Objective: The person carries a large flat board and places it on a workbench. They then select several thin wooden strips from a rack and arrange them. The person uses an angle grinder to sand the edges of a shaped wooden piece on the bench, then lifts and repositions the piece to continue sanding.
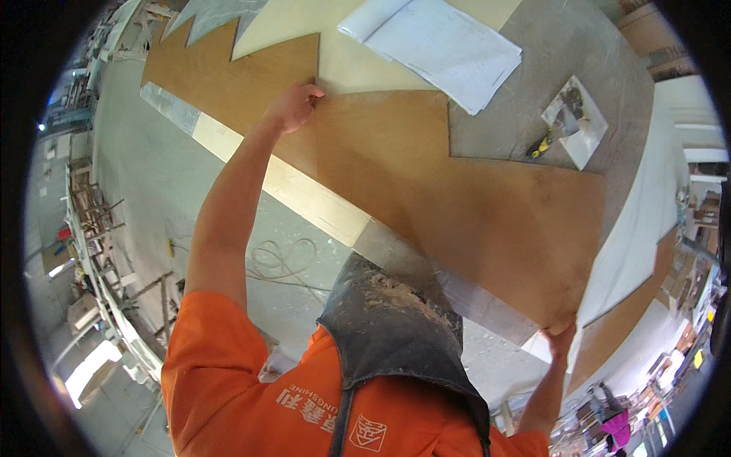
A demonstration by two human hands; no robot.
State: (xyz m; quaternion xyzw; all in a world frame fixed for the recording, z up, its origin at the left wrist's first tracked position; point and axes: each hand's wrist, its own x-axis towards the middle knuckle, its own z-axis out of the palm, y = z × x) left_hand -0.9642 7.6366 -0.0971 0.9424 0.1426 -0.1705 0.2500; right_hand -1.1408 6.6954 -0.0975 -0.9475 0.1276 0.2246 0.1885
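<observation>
A long brown board (487,221) with a stepped, sawtooth far edge lies slantwise across the worktable. My left hand (293,108) is closed at a notch of that edge, its fingers curled over the board. Low on the right, my right hand (562,337) grips the board's near corner; its fingers are partly hidden. Beyond the board rests a stack of folded white paper sheets (442,49). To the right of the paper, a putty knife (542,142) with a yellow and black handle lies partly on a white square plate (585,122).
The worktable (327,217) shows a pale strip and grey metal along its near edge. A dusty dark apron (388,320) hangs against that edge. A loose cable (285,263) coils on the floor. White sheet material (628,263) and another brown board (620,343) stand at right.
</observation>
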